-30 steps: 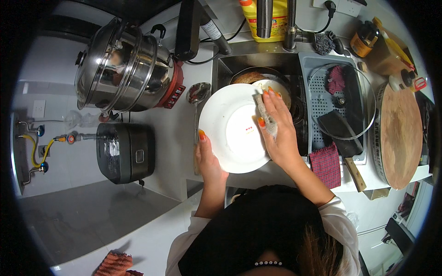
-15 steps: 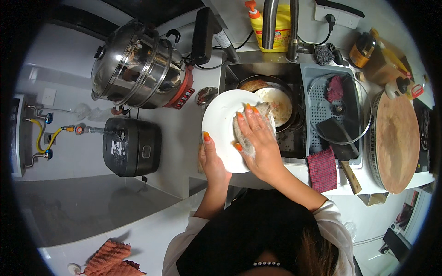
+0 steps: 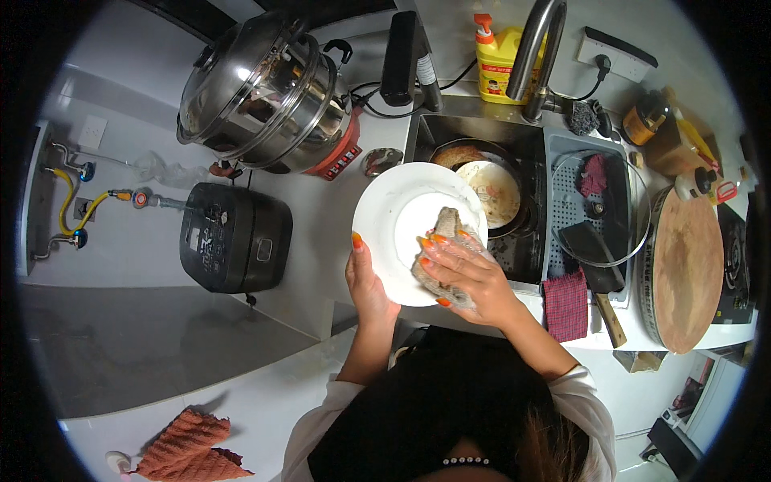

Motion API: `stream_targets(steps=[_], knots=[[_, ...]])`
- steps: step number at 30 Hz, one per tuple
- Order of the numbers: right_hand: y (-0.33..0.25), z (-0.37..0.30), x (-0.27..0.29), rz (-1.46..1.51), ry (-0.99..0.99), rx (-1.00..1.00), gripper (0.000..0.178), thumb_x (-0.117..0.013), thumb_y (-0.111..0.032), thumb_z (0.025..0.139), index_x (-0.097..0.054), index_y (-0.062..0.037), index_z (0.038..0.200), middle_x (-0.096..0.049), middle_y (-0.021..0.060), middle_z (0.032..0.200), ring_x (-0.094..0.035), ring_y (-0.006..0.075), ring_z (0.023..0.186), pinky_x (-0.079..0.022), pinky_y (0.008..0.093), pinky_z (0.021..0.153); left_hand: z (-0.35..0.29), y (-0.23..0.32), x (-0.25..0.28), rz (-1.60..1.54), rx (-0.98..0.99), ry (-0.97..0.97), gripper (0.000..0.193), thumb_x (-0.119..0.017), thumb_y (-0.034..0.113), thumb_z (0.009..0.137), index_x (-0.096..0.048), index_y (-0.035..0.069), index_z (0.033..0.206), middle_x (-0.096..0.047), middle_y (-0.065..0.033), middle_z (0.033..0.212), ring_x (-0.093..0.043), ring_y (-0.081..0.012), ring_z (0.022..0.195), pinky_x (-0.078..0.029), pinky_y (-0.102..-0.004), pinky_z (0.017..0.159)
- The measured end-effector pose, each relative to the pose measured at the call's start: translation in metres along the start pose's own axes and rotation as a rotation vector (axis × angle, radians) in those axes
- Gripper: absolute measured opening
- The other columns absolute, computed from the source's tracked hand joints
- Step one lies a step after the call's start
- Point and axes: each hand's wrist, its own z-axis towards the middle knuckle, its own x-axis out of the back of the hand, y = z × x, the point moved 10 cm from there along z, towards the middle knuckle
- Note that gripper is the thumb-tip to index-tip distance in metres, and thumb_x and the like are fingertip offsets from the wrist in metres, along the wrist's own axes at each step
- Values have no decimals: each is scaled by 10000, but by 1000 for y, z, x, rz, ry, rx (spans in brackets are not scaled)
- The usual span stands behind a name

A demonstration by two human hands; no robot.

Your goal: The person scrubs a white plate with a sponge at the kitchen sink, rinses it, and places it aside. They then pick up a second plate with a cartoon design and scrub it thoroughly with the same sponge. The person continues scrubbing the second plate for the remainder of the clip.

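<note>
A white plate (image 3: pixel 384 201) is tilted in front of me, left of the sink. My left hand (image 3: pixel 368 285) grips its lower left rim, thumb on the upper face. Pressed to the plate's right side is a greyish-brown cloth (image 3: pixel 446 221), crumpled and wet-looking. My right hand (image 3: pixel 470 277) lies over the cloth with its fingers bent around it, and part of the cloth is hidden beneath them. Behind the plate, the sink (image 3: pixel 430 128) holds a dark pan (image 3: pixel 514 161) with a soiled light-coloured dish (image 3: pixel 491 193) in it.
A grey basket (image 3: pixel 554 209) with a glass lid and a cleaver (image 3: pixel 601 273) fills the right basin. A checked cloth (image 3: pixel 566 305) hangs at the front edge. Further right stands a round chopping board (image 3: pixel 687 273). A steamer (image 3: pixel 265 88) and black rice cooker (image 3: pixel 237 237) are on the left.
The right hand and cloth have slid down and slightly right over the plate, showing more of its middle. The left hand keeps its hold. My view has shifted slightly.
</note>
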Motion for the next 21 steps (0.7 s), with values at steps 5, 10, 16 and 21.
stream_targets(steps=[5,10,16,21], knots=[[10,-4,3,-142,6,-68,566,-726,-165,678,-590,-146,1227,-510,77,1334,-487,292,1226,-325,488,1049,5,10,4,-12,3,-23,514,-428,369,971,-423,-43,1278,-530,-172,1242,-554,-262,1109,-463,-376,923],[16,14,11,-200,83,-165,586,-713,-129,686,-567,-131,1254,-476,97,1365,-453,333,1248,-298,499,1057,11,18,3,-27,37,-60,514,-422,366,973,-419,-45,1282,-533,-173,1236,-557,-263,1106,-467,-375,924],[16,52,16,-215,178,-216,519,-666,-123,760,-547,-68,1261,-450,148,1375,-424,366,1260,-300,481,1055,15,20,0,-12,62,-73,515,-427,362,972,-414,-46,1286,-535,-173,1232,-562,-260,1101,-474,-370,918],[3,76,6,-233,146,-206,554,-674,-127,740,-536,-74,1274,-452,142,1374,-426,355,1261,-297,475,1057,20,24,-1,-15,55,-80,505,-436,351,974,-423,-54,1276,-533,-165,1235,-557,-243,1101,-463,-354,923]])
